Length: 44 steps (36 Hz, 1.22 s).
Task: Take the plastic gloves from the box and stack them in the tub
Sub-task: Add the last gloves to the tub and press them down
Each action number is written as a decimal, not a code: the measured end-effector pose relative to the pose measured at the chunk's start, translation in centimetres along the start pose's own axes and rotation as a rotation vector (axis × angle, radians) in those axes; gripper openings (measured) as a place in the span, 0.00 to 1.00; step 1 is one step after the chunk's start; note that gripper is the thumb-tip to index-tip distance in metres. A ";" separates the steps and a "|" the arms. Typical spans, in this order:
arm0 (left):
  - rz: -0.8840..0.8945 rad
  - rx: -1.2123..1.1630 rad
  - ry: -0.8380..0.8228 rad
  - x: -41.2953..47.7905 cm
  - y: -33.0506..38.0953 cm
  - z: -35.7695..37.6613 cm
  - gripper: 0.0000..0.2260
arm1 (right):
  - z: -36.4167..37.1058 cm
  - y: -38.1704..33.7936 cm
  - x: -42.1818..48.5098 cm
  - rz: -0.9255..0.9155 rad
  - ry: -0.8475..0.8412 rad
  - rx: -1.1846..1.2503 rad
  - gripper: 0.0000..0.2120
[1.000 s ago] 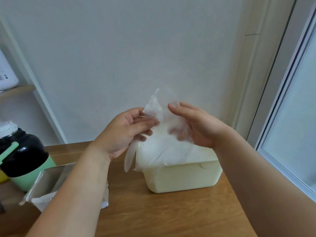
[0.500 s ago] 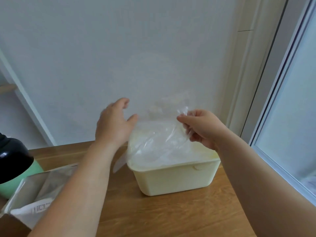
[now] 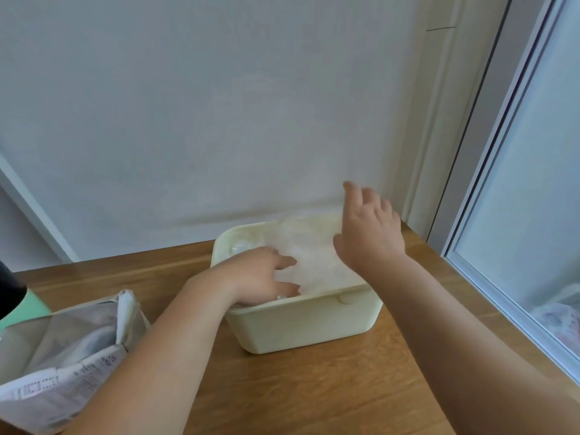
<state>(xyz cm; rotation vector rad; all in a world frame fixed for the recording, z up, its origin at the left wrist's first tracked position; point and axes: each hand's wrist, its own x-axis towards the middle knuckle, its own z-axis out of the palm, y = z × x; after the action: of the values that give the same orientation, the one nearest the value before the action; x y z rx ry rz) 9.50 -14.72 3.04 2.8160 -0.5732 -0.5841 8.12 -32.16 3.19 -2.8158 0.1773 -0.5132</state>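
cream plastic tub sits on the wooden worktop, close to the white wall, right of centre. clear plastic gloves lie piled inside it, crinkled, filling it almost to the rim. left hand is inside the tub at the near-left side, palm down, fingers spread and fairly straight, pressing on top of the gloves. its grip is apart, nothing pinched. right hand hovers over the tub's far-right part, palm down, fingers loosely spread, thumb out. its grip is apart and holds nothing. cannot tell if it touches the gloves under it. box lies on the worktop at lower left, apart from the tub, top flaps torn open, small print on its side. its inside looks grey and the contents are not clear. black and green container at far left edge, mostly cut off. window frame runs down the right side.
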 end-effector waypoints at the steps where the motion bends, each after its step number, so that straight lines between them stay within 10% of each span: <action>1: 0.004 -0.006 0.001 0.1 0.1 0.0 0.28 | 0.0 -0.3 -0.2 -0.106 0.145 0.018 0.29; 4: -0.012 0.055 0.014 0.5 -0.1 -0.1 0.30 | -0.1 -1.0 0.0 -0.350 0.228 0.078 0.19; 10: 0.028 0.104 -0.059 1.1 0.1 0.2 0.27 | -0.3 -1.1 0.5 -0.268 -0.730 -0.105 0.29; 14: 0.030 0.166 -0.159 1.5 0.5 0.4 0.27 | 1.2 -0.6 1.1 -0.205 -0.937 -0.157 0.32; 20: 0.018 0.069 -0.152 1.8 0.0 0.5 0.27 | 2.1 0.0 1.6 -0.145 -0.883 -0.103 0.32; 34: 0.053 -0.522 0.794 -6.4 -5.6 -1.7 0.06 | -1.8 -6.2 -1.6 -0.248 -0.143 0.522 0.12; 44: -0.312 -0.359 0.735 -14.1 -13.4 0.1 0.09 | 3.3 -17.2 -6.3 -0.363 -0.294 0.819 0.11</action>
<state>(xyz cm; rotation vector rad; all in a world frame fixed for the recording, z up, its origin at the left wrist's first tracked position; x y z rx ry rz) 1.98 3.20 4.01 2.5135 0.1053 0.2950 4.68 -13.90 3.06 -2.0679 -0.4991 -0.1664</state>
